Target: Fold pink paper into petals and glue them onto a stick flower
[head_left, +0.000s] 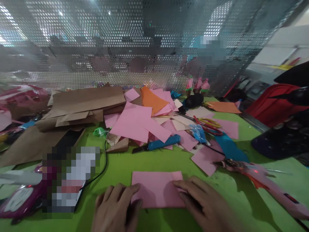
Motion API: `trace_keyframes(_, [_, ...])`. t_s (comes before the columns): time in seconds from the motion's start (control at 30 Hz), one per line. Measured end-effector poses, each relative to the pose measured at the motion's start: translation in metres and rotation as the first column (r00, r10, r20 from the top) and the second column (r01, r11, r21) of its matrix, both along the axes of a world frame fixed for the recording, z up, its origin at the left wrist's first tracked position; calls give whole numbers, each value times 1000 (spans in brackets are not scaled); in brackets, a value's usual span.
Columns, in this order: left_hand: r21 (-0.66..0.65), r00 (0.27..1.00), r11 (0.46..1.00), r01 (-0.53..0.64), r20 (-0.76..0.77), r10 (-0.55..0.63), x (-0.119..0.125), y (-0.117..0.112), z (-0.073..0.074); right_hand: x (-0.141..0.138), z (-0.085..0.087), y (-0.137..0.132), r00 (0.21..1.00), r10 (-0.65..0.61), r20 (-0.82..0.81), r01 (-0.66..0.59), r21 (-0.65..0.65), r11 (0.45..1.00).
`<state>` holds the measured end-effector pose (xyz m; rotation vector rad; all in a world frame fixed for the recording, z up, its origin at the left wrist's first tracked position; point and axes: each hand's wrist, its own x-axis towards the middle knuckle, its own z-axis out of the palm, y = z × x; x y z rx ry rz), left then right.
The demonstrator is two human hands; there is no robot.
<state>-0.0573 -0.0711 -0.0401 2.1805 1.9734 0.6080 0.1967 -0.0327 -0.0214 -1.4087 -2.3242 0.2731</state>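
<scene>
A small pink paper rectangle [156,188] lies flat on the green table [154,161] right in front of me. My left hand [116,206] rests on the paper's lower left corner, fingers curled and pressing down. My right hand [205,203] lies over the paper's right edge, its fingers stretched flat along the sheet. Neither hand grips anything else.
A heap of pink sheets [137,124], orange sheets [152,100] and brown paper [84,100] fills the middle of the table. A blue-handled utility knife [159,143], red scissors [210,125] and a pink glue gun [263,180] lie nearby. A perforated metal screen [145,48] stands behind.
</scene>
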Motion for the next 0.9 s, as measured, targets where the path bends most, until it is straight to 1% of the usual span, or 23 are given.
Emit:
trace_keyframes(0.1, [56, 999, 998, 7, 35, -9, -1, -1, -1, 1, -2, 2, 1000, 5, 8, -5, 46, 999])
trace_keyframes(0.2, [124, 999, 992, 5, 31, -9, 1, -1, 0, 2, -6, 3, 1000, 13, 8, -13, 53, 999])
trace_keyframes(0.27, [179, 1000, 984, 15, -10, -14, 4, 0, 1, 4, -7, 4, 1000, 16, 4, -17, 60, 998])
trace_keyframes(0.37, [281, 994, 956, 77, -96, -52, 11, 0, 3, 4, -7, 5, 1000, 28, 1, -28, 65, 997])
trace_keyframes(0.43, [318, 988, 942, 105, -141, -63, 14, -1, 4, 3, -4, 6, 999, 35, 2, -35, 57, 998])
trace_keyframes(0.57, [329, 980, 940, 90, -198, -25, 13, -3, 8, 0, 2, 5, 999, 32, 15, -32, 18, 999])
trace_keyframes(0.63, [343, 968, 927, 152, -241, -69, 9, -1, 8, 0, 3, 5, 999, 29, 20, -29, 7, 1000])
trace_keyframes(0.7, [339, 942, 905, 256, -297, -155, 4, 0, 5, 0, 3, 5, 999, 29, 28, -29, 0, 1000])
trace_keyframes(0.77, [283, 907, 895, 345, -345, -241, 0, 1, 1, 1, 1, 4, 999, 29, 41, -29, -12, 1000])
trace_keyframes(0.8, [246, 898, 899, 361, -352, -264, -1, 1, -1, 2, 0, 4, 998, 28, 49, -27, -16, 1000])
trace_keyframes(0.9, [157, 908, 932, 327, -327, -263, -1, -1, -6, 2, -1, 2, 997, 25, 69, -25, -3, 1000])
